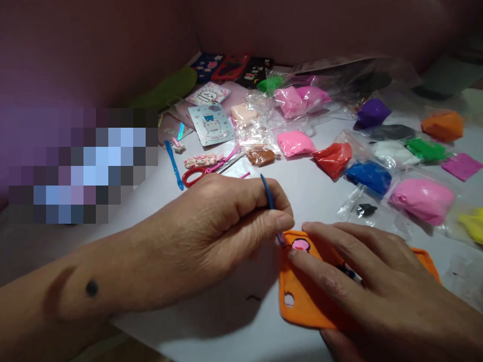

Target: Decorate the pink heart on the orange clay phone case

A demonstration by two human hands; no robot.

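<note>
My left hand [226, 226] pinches a thin blue clay modelling tool [267, 191] between thumb and fingers. The tool's lower end meets the upper left corner of an orange clay-covered phone case [313, 306], beside a pink shape outlined in black [301, 245]. Across the case lies my right hand [381, 271], gripping it with the fingers over the top and the thumb at the near edge. Its index fingertip is close to the pink shape. A small whitish patch [289, 299] shows lower on the case; the middle is mostly hidden under my right hand.
Bagged clay in many colours, such as a blue pack [369, 177] and a pink pack [422, 201], covers the right and back. Red-handled scissors [194, 177], another blue tool [173, 166] and printed cards [212, 125] lie behind my left hand. Decorated phone cases [231, 68] stand farther back.
</note>
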